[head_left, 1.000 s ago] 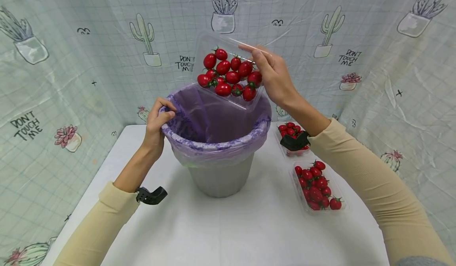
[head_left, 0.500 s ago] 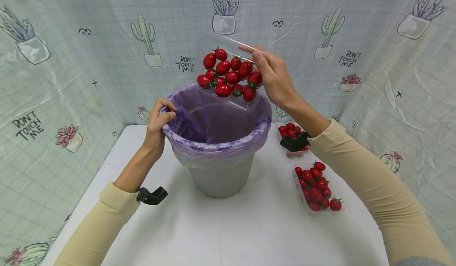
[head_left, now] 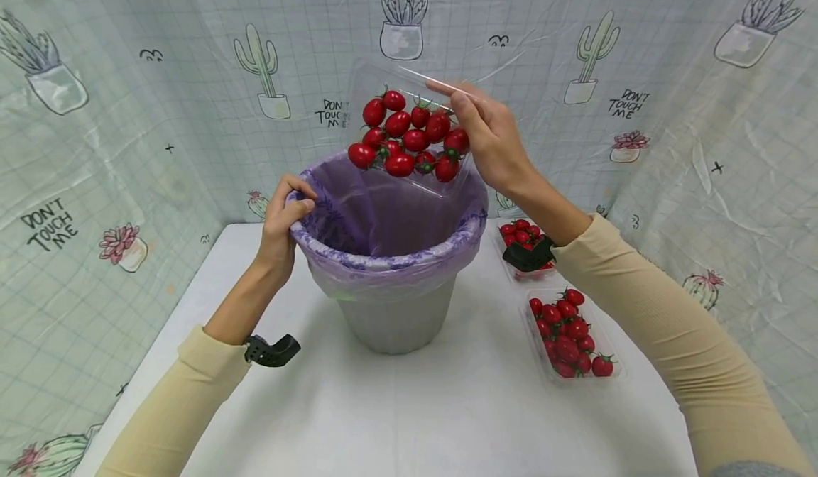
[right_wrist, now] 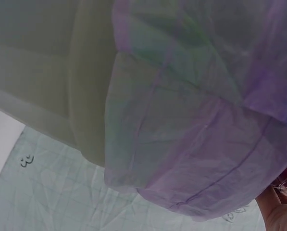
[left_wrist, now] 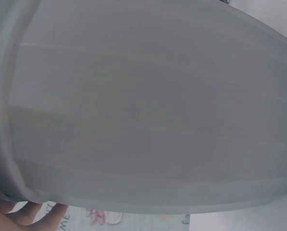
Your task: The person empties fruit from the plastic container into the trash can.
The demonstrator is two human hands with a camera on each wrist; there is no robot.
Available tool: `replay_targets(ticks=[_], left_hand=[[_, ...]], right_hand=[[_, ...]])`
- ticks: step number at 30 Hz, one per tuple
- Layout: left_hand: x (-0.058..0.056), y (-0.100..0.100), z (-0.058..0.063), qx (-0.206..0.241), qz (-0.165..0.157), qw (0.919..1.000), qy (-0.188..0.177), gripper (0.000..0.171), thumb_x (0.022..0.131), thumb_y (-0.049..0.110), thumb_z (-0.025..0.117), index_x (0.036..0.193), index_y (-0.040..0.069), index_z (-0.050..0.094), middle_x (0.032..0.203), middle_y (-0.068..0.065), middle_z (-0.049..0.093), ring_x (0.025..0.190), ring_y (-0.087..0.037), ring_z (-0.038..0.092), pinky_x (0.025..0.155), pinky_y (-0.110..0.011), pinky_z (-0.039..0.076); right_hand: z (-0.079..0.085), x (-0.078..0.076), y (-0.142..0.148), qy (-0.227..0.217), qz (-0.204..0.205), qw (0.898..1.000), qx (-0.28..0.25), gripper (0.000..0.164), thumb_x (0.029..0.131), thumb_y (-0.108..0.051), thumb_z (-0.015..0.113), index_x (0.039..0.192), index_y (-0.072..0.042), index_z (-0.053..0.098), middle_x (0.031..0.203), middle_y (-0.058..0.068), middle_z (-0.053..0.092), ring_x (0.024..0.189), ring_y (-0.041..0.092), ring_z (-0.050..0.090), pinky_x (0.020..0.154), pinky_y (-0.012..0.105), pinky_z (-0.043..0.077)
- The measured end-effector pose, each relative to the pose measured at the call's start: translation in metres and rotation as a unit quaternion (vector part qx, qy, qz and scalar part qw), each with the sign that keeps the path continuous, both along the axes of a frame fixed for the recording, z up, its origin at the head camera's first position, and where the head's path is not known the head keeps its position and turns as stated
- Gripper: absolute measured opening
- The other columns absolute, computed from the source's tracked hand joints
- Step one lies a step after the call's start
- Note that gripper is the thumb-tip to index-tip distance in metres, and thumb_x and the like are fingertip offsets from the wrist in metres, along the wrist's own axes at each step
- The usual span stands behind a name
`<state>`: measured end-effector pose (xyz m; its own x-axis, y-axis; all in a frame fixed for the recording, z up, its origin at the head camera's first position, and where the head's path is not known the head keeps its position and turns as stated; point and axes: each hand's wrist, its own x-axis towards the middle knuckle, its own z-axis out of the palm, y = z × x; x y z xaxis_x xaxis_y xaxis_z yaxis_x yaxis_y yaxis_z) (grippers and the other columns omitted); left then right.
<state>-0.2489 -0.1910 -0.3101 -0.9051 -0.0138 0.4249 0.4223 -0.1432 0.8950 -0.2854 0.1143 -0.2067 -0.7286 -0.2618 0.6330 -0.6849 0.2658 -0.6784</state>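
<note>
A grey trash bin [head_left: 396, 321] stands on the table, lined with a purple plastic bag [head_left: 390, 260] folded over its rim. With thumb and fingers, my left hand [head_left: 281, 218] grips the bin's left rim. My right hand [head_left: 488, 136] holds a clear plastic box [head_left: 409, 186] by its right side, tilted above the bin's mouth. Red cherry tomatoes [head_left: 415, 140] lie in the box, a few with green stems. In the left wrist view the bin's wall [left_wrist: 143, 106] fills most of the picture. The bag [right_wrist: 196, 134] and bin hide much of the right wrist view.
Two more clear boxes of cherry tomatoes, a near one [head_left: 569, 335] and a far one [head_left: 524, 239], sit on the white table [head_left: 396, 420] right of the bin. A curtain [head_left: 192, 94] printed with cacti surrounds the table.
Several tomatoes have shifted slightly down and left inside the tilted box. Both hands and the bin have stayed where they were.
</note>
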Motion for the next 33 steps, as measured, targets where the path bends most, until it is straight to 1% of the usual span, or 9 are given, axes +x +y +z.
replay_targets(ticks=[2,5,9,15,20,24,27,29,33], left_hand=[[-0.0002,0.0002,0.0000,-0.001,-0.001,1.0000,0.001,0.018,0.084,0.011,0.047,0.093,0.020,0.059,0.096,0.000,0.050,0.087,-0.018,0.046,0.069,-0.026,0.041],[0.0000,0.0003,0.0004,-0.001,-0.002,1.0000,0.001,0.018,0.084,0.011,0.047,0.094,0.020,0.059,0.096,0.000,0.050,0.087,-0.018,0.045,0.070,-0.026,0.040],[0.0003,0.0007,0.0008,0.002,-0.003,1.0000,0.000,0.018,0.084,0.010,0.047,0.093,0.020,0.059,0.096,0.001,0.050,0.088,-0.018,0.046,0.070,-0.027,0.040],[0.0005,0.0006,0.0007,0.002,-0.002,1.0000,-0.004,0.019,0.083,0.010,0.046,0.093,0.020,0.059,0.096,0.000,0.050,0.085,-0.016,0.046,0.068,-0.025,0.041],[0.0000,0.0002,0.0002,0.001,-0.002,1.0000,-0.005,0.019,0.084,0.011,0.046,0.094,0.020,0.059,0.097,0.000,0.051,0.085,-0.016,0.047,0.069,-0.025,0.042],[-0.0001,0.0001,0.0001,0.000,-0.001,1.0000,-0.005,0.019,0.084,0.011,0.046,0.093,0.021,0.059,0.097,0.000,0.051,0.085,-0.016,0.047,0.069,-0.026,0.041],[-0.0001,0.0001,0.0001,0.001,-0.001,1.0000,-0.005,0.019,0.084,0.011,0.046,0.093,0.021,0.059,0.096,0.000,0.050,0.084,-0.016,0.047,0.069,-0.026,0.042],[0.0000,0.0002,0.0001,0.002,-0.002,1.0000,-0.006,0.019,0.084,0.011,0.046,0.093,0.021,0.059,0.096,0.000,0.050,0.084,-0.016,0.047,0.068,-0.025,0.042],[-0.0002,0.0004,0.0003,0.003,-0.002,1.0000,-0.005,0.019,0.084,0.011,0.046,0.093,0.020,0.059,0.096,0.000,0.050,0.084,-0.016,0.047,0.068,-0.025,0.042]], right_hand=[[-0.0008,-0.0006,0.0002,-0.008,-0.003,1.000,-0.001,0.041,0.110,-0.028,0.041,0.143,-0.020,0.063,0.132,0.008,0.066,0.122,0.020,0.062,0.080,0.025,0.046],[-0.0018,-0.0015,0.0004,-0.038,-0.013,0.999,-0.010,0.042,0.110,-0.035,0.039,0.143,-0.024,0.063,0.129,0.011,0.069,0.113,0.020,0.067,0.061,0.029,0.044],[-0.0031,-0.0025,0.0007,-0.075,-0.027,0.997,-0.014,0.044,0.110,-0.042,0.036,0.143,-0.029,0.063,0.124,0.013,0.073,0.102,0.022,0.070,0.055,0.034,0.042],[-0.0036,-0.0035,0.0009,-0.095,-0.013,0.995,-0.027,0.044,0.110,-0.043,0.036,0.143,-0.030,0.062,0.123,0.016,0.072,0.094,0.021,0.078,0.059,0.036,0.048],[-0.0037,-0.0038,0.0010,-0.095,-0.008,0.995,-0.031,0.044,0.110,-0.042,0.037,0.143,-0.029,0.062,0.121,0.016,0.071,0.092,0.023,0.079,0.059,0.034,0.046],[-0.0040,-0.0041,0.0009,-0.087,0.001,0.995,-0.043,0.043,0.110,-0.039,0.038,0.142,-0.026,0.063,0.120,0.018,0.071,0.090,0.025,0.079,0.065,0.031,0.050],[-0.0040,-0.0039,0.0003,-0.079,0.008,0.996,-0.051,0.042,0.110,-0.035,0.039,0.142,-0.022,0.063,0.121,0.018,0.070,0.089,0.024,0.078,0.077,0.029,0.055],[-0.0039,-0.0034,0.0001,-0.076,0.009,0.996,-0.051,0.042,0.110,-0.035,0.039,0.142,-0.022,0.063,0.120,0.016,0.069,0.088,0.023,0.078,0.077,0.029,0.056],[-0.0032,-0.0022,0.0001,-0.064,0.010,0.997,-0.045,0.041,0.111,-0.032,0.039,0.143,-0.022,0.063,0.120,0.017,0.068,0.088,0.023,0.078,0.082,0.032,0.060]])
